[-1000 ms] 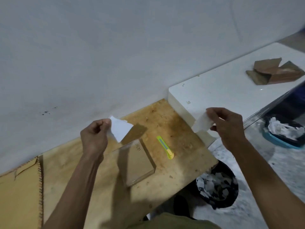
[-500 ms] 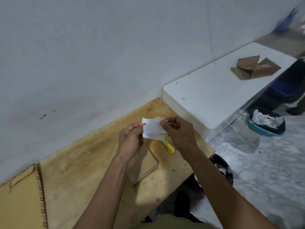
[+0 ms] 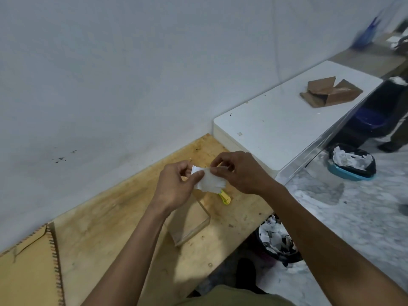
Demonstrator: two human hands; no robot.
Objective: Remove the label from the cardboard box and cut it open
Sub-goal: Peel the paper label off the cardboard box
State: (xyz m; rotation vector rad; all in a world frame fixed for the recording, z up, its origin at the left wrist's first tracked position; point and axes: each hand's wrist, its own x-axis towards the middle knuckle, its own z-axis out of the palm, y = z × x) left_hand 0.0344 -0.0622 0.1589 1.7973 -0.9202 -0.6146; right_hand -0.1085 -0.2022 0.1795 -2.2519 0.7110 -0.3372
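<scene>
Label (image 3: 210, 181) is off and pinched between both hands — left hand (image 3: 176, 187), right hand (image 3: 239, 173) — above the box (image 3: 189, 221) on the wooden bench (image 3: 99, 217), so I'd guess binning it and grabbing the knife (image 3: 225, 197) comes next.

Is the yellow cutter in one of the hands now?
No, the yellow cutter lies on the wooden table, while both hands hold the white label.

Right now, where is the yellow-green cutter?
The cutter lies on the wooden bench at centre frame, mostly hidden under the paper, just beyond the cardboard box and below the right hand.
</scene>
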